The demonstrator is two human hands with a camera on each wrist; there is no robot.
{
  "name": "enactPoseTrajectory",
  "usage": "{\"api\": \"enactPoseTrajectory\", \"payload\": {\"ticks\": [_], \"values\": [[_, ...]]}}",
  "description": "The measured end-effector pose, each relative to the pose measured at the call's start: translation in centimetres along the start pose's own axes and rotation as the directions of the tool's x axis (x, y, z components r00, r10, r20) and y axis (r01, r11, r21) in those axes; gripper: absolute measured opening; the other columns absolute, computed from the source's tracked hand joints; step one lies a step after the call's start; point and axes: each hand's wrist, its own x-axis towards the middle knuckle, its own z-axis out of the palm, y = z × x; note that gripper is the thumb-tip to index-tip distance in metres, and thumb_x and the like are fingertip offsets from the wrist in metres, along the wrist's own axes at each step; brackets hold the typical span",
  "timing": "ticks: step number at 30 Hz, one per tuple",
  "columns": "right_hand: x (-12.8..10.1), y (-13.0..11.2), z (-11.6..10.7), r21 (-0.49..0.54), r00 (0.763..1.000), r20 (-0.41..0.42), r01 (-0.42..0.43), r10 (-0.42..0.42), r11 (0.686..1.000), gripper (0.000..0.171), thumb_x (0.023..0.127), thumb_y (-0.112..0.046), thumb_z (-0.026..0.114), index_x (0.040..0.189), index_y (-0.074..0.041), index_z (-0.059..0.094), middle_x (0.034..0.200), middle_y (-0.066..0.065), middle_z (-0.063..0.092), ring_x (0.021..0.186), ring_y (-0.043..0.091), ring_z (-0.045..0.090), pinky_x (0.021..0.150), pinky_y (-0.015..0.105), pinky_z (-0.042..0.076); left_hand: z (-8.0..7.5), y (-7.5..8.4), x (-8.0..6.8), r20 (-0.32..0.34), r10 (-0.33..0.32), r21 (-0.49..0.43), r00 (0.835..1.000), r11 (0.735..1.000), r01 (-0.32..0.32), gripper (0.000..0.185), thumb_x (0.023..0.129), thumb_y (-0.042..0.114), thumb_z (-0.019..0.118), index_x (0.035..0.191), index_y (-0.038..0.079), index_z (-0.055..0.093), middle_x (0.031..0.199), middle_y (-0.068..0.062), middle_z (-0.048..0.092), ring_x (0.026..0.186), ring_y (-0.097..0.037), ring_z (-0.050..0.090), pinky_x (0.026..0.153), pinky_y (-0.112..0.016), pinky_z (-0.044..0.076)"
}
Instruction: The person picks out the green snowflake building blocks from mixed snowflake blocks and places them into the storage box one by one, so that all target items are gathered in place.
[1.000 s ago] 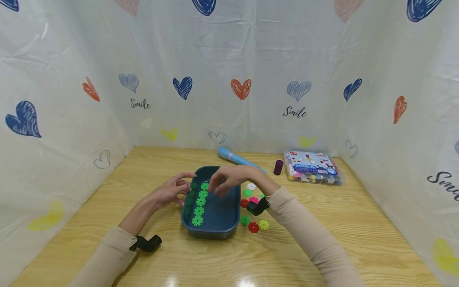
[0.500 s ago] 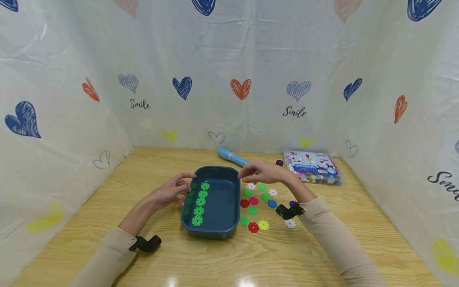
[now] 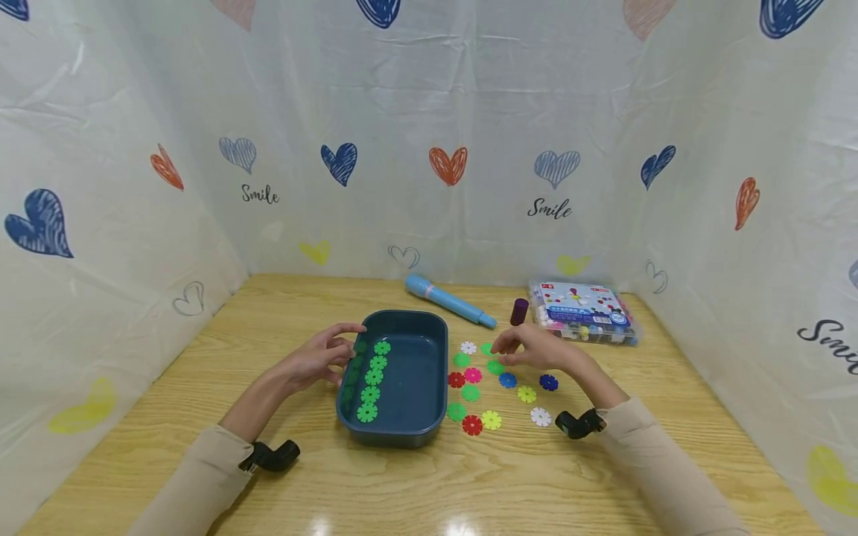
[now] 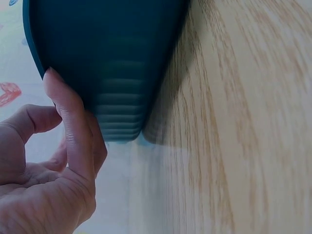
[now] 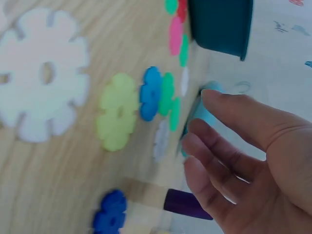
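Low in the head view, two beige sleeves come up from the bottom edge toward the middle of the frame. The left hand (image 3: pixel 320 360) rests against the left wall of the dark teal tray (image 3: pixel 429 402), fingers loosely bent and touching its outside (the left wrist view shows one fingertip laid on the ribbed corner), gripping nothing. A column of green snowflake discs (image 3: pixel 372 378) lies inside the tray along its left side, its long axis running from near to far.

Right of the tray, loose discs in several colours are scattered on the wooden table (image 3: pixel 603 476). The right hand (image 3: pixel 536 348) hovers low over their far edge, fingers relaxed and empty, tips just beside a green disc (image 3: pixel 495 367); this hand is much the nearer to it.

A second ago the right hand was over the tray; it has since swung right and come down over the loose discs. The left hand has stayed put.

Farther back lie a blue pen (image 3: pixel 447 299), a purple cap (image 3: pixel 519 312) and a plastic box (image 3: pixel 582 312).
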Motion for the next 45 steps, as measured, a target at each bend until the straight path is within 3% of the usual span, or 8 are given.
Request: {"api": "enactPoseTrajectory", "payload": {"ticks": [4, 13, 22, 35, 45], "values": [[-0.2, 0.7, 0.8, -0.035, 1.0, -0.022, -0.016, 0.015, 0.999, 0.019, 0.093, -0.012, 0.065, 0.109, -0.002, 0.07, 0.101, 0.01, 0.072, 0.083, 0.015, 0.065, 0.071, 0.02, 0.053, 0.1, 0.0, 0.1, 0.0, -0.006, -0.007, 1.0, 1.0, 0.006, 0.054, 0.099, 0.006, 0.048, 0.15, 0.011, 0.03, 0.112, -0.014, 0.057, 0.082, -0.016, 0.061, 0.056, -0.025, 0.055], [-0.1, 0.9, 2.1, -0.069, 0.995, -0.071, -0.079, 0.074, 0.995, 0.022, 0.089, -0.016, 0.071, 0.107, -0.004, 0.073, 0.087, 0.001, 0.07, 0.068, 0.004, 0.057, 0.062, 0.019, 0.048, 0.1, 0.0, 0.2, 0.025, 0.003, -0.016, 1.0, 1.0, -0.003, 0.053, 0.101, 0.007, 0.047, 0.15, 0.01, 0.028, 0.103, -0.008, 0.055, 0.076, -0.013, 0.057, 0.055, -0.026, 0.054], [0.5, 0.7, 2.5, -0.08, 0.989, -0.122, -0.094, 0.084, 0.992, 0.021, 0.085, -0.021, 0.076, 0.101, -0.006, 0.076, 0.086, 0.0, 0.073, 0.072, 0.006, 0.06, 0.063, 0.019, 0.05, -0.1, 0.3, 0.1, 0.039, 0.008, -0.006, 0.999, 1.0, -0.008, 0.053, 0.101, 0.009, 0.048, 0.15, 0.01, 0.028, 0.103, -0.009, 0.054, 0.078, -0.014, 0.059, 0.057, -0.025, 0.056], [0.7, 0.6, 2.7, -0.066, 0.984, -0.123, -0.14, 0.132, 0.988, 0.02, 0.082, -0.021, 0.079, 0.095, -0.007, 0.071, 0.085, 0.0, 0.069, 0.074, 0.007, 0.059, 0.065, 0.019, 0.05, -0.1, 0.0, -0.2, 0.012, -0.005, -0.006, 1.0, 1.0, 0.005, 0.054, 0.1, 0.009, 0.048, 0.15, 0.011, 0.029, 0.101, -0.008, 0.055, 0.075, -0.013, 0.057, 0.056, -0.026, 0.055], [0.6, 0.5, 2.8, -0.047, 0.989, -0.126, -0.078, 0.072, 0.996, 0.022, 0.082, -0.016, 0.079, 0.092, -0.007, 0.061, 0.083, 0.0, 0.064, 0.071, 0.007, 0.056, 0.064, 0.02, 0.05, 0.1, 0.0, -0.3, -0.005, -0.033, -0.02, 0.999, 0.999, 0.033, 0.053, 0.099, 0.008, 0.048, 0.149, 0.014, 0.031, 0.099, -0.006, 0.054, 0.076, -0.014, 0.059, 0.056, -0.026, 0.055]]}}
